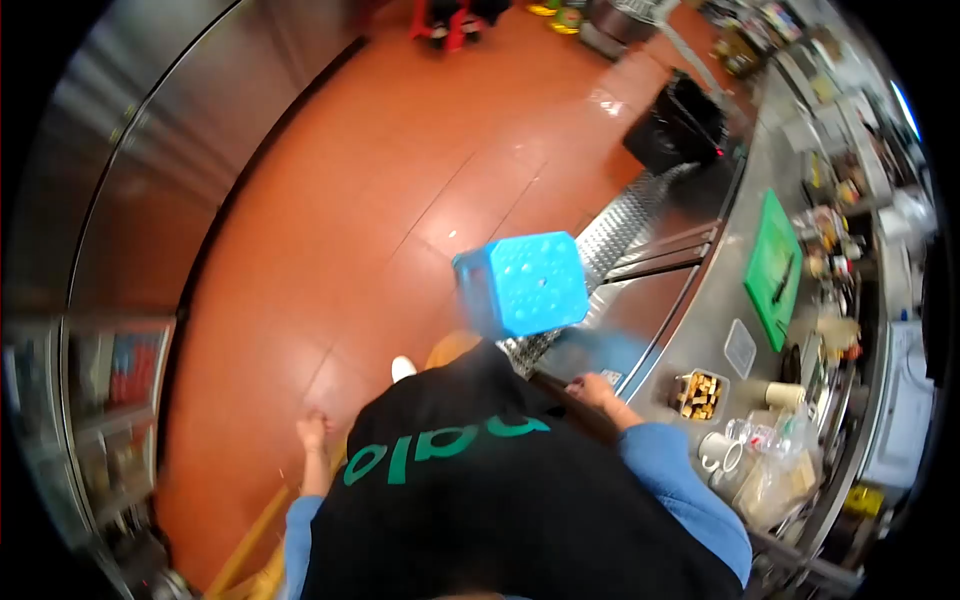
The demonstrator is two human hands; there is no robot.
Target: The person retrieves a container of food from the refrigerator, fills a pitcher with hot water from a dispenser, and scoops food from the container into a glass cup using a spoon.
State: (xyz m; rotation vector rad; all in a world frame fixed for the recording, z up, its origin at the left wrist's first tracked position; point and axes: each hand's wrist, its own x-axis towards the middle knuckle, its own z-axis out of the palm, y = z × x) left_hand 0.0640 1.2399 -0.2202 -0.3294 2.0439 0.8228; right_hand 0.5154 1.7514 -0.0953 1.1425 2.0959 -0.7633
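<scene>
Head view: observed left hand at lower left, right hand right of centre, beside edge of table; well apart. Cannot tell whether closed on anything. Located blue stool on floor at mid-frame, ahead of white shoe. Could trip on blue stool if stepping forward while watching table; could spill brown pieces at right if brushing with blue sleeve.

Blue plastic stool, upright on red floor; top bumpy, small central hole, corners cut; beside steel counter
</scene>
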